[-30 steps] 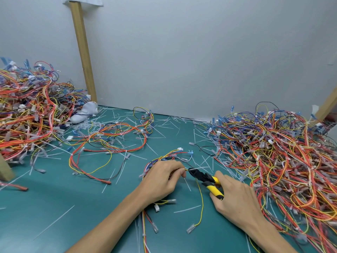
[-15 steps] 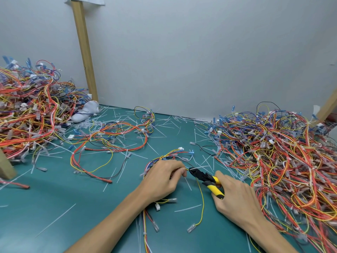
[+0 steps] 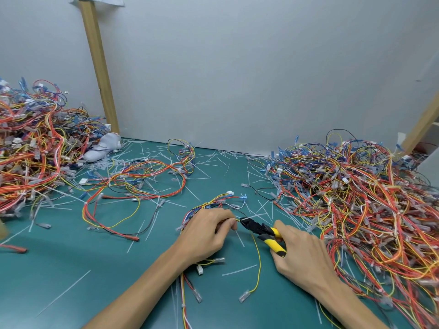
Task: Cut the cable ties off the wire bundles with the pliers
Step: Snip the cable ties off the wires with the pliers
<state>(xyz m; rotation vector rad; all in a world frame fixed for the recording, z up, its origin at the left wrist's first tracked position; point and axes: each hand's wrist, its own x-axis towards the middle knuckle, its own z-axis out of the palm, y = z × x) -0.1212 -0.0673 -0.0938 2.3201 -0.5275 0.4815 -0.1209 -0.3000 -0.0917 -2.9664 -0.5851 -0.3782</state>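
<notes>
The pliers (image 3: 261, 230) have hardly moved in the last half second; only their black nose has come a little closer to the left fingertips. The wire bundle (image 3: 213, 203) lies on the green table (image 3: 71, 269), partly under the left hand (image 3: 206, 233), which pinches its wires with curled fingers. The right hand (image 3: 301, 252), just beside it, grips the yellow handles. A big wire pile (image 3: 356, 198) lies at the right.

No text, label, brand, number or sign was legible anywhere in the view. Any marking on the pliers (image 3: 262, 230), near centre, was too small to read.
</notes>
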